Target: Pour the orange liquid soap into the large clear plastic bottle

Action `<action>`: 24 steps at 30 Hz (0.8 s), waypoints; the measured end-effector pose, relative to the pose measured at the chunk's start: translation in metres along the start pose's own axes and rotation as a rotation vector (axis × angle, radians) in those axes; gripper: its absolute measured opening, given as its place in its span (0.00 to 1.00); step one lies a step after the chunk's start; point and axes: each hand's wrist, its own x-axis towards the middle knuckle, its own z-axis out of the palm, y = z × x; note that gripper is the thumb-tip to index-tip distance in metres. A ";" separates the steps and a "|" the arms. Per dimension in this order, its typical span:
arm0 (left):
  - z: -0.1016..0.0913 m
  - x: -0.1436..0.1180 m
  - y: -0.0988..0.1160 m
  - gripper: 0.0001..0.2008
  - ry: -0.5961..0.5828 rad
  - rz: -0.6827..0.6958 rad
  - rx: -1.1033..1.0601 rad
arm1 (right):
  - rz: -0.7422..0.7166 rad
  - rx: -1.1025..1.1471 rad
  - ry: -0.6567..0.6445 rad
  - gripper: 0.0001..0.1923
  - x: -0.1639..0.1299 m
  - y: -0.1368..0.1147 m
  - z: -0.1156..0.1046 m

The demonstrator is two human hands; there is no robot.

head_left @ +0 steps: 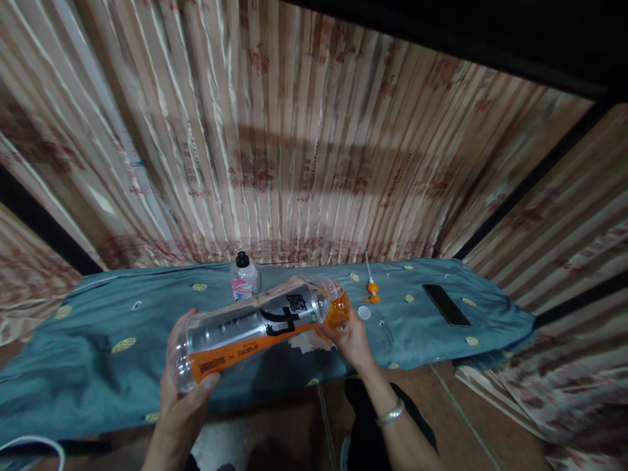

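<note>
My left hand (184, 399) is closed around the base of a large clear plastic bottle (255, 327) with a silver and orange label. The bottle lies nearly level, its neck a little higher and pointing right. At that neck, my right hand (350, 337) grips a small orange see-through container (337, 311). Whether the two mouths touch, I cannot tell. An orange pump head (373, 289) with a thin tube lies on the bed beyond my right hand. Close to it is a round whitish disc (364, 313).
A teal patterned sheet (122, 314) covers the bed. On it stand a clear bottle (244, 278) with a black top and a black phone (446, 305) lying flat. A whitish patch (311, 341) shows below the large bottle. Patterned curtains (304, 150) hang behind; a dark bar (466, 52) crosses above.
</note>
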 end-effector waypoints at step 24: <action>-0.006 0.005 -0.003 0.45 -0.013 0.007 0.009 | 0.020 -0.075 -0.009 0.33 0.000 -0.002 -0.001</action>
